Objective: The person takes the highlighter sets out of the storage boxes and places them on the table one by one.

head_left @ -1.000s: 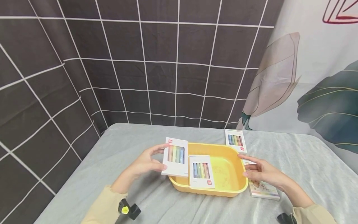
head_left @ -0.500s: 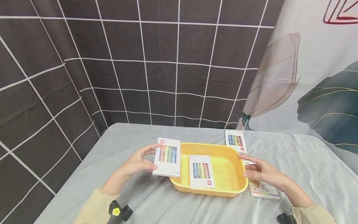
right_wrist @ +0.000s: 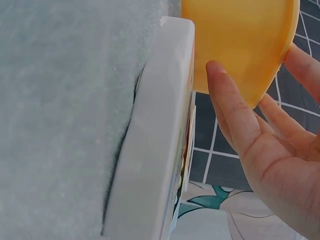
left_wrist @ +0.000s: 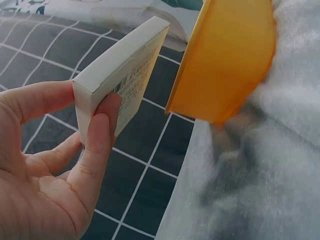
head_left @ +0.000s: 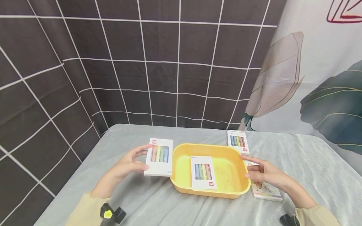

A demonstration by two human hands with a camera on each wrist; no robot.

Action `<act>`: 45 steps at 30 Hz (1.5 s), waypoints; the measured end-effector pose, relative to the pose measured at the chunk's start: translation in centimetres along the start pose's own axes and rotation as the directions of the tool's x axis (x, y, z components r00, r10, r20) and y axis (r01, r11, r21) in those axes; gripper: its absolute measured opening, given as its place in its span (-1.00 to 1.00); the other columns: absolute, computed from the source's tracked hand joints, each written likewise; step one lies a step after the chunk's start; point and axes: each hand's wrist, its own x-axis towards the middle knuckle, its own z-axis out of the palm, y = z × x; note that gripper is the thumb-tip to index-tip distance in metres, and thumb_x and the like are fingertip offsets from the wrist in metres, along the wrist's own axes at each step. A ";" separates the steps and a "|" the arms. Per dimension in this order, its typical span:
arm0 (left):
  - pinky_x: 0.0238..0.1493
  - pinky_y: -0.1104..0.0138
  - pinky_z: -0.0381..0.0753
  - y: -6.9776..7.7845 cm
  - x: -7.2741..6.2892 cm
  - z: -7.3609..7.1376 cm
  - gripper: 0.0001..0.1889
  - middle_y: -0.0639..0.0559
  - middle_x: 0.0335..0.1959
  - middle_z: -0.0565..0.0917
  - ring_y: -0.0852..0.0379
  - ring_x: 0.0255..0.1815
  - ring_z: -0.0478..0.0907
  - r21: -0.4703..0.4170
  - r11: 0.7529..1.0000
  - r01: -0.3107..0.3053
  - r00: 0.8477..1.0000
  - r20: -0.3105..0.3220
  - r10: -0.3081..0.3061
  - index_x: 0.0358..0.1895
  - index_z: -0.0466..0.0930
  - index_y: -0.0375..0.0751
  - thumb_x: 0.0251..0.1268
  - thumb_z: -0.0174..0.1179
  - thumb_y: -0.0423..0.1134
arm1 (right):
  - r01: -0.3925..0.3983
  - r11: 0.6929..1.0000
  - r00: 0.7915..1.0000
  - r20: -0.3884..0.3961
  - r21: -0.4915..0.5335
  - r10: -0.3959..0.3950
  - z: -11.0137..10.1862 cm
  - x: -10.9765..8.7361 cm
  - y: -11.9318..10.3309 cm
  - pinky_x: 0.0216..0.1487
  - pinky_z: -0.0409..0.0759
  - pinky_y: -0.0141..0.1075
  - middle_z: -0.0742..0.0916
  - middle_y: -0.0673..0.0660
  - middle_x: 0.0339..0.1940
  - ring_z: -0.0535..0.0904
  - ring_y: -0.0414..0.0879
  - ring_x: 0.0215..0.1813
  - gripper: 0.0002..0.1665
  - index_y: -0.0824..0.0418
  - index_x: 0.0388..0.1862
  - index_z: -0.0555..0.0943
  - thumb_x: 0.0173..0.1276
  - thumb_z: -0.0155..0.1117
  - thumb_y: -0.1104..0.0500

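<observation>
My left hand (head_left: 128, 163) pinches a slim white box of coloured sticks (head_left: 159, 157) by its left edge, thumb on one face and fingers on the other. This box is in the air just left of the yellow plastic basin (head_left: 226, 152); in the left wrist view the back of the box (left_wrist: 135, 75) carries small print and a barcode. Inside the basin, a second such box (head_left: 203, 172) leans window side up. At the basin's right end my right hand (head_left: 267, 172) touches the rim and outer wall with extended fingers and thumb (right_wrist: 225, 90).
Behind the basin's right corner lies another white box of coloured sticks (head_left: 238, 142). A white box with a printed picture (head_left: 267, 191) lies right of the basin, partly under my right hand. Grey cloth (head_left: 135, 135) covers the table, and a dark gridded curtain (head_left: 161, 75) hangs behind.
My left hand has carried its box leftward, from over the basin's left end to beside it. The basin, the box inside it and my right hand have stayed in place.
</observation>
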 end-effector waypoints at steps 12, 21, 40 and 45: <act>-0.29 0.26 0.58 -0.2 -0.5 -1.3 -0.19 -0.44 0.21 0.22 0.09 -0.21 0.53 -0.021 1.000 0.013 1.000 -0.016 -0.014 0.34 0.10 -0.39 -0.10 0.24 -0.45 | -0.025 1.000 1.000 -0.011 -0.004 0.024 0.2 0.0 0.0 -0.33 0.59 -0.29 0.50 0.53 0.07 0.62 -0.15 -0.16 -0.24 0.41 0.36 0.05 0.27 0.14 0.28; -0.25 0.25 0.58 -0.8 -0.3 -1.9 -0.20 -0.41 0.18 0.23 0.10 -0.19 0.53 -0.042 0.998 0.038 0.999 0.024 -0.037 0.33 0.08 -0.42 -0.07 0.24 -0.45 | -0.019 1.000 1.000 -0.005 0.004 0.019 0.1 -0.1 0.2 -0.37 0.58 -0.31 0.50 0.53 0.05 0.62 -0.15 -0.19 -0.28 0.21 0.39 0.14 0.27 0.14 0.28; -0.22 0.29 0.58 -2.5 0.7 -2.1 -0.17 -0.44 0.22 0.19 0.13 -0.22 0.54 0.011 0.995 0.100 0.994 0.032 -0.100 0.33 0.09 -0.40 -0.11 0.27 -0.42 | -0.052 0.999 0.999 -0.008 -0.012 0.052 0.1 0.2 -0.2 -0.21 0.60 -0.27 0.46 0.56 0.10 0.61 -0.18 -0.09 -0.18 0.46 0.36 -0.03 0.27 0.16 0.26; -0.23 0.27 0.59 -2.8 0.9 -1.9 -0.18 -0.46 0.21 0.20 0.11 -0.22 0.54 0.040 0.993 0.113 0.993 0.022 -0.113 0.32 0.11 -0.40 -0.13 0.27 -0.43 | -0.048 0.999 0.999 -0.003 -0.002 0.048 0.2 0.1 -0.2 -0.32 0.59 -0.32 0.50 0.52 0.07 0.62 -0.20 -0.21 -0.19 0.45 0.36 -0.01 0.26 0.16 0.27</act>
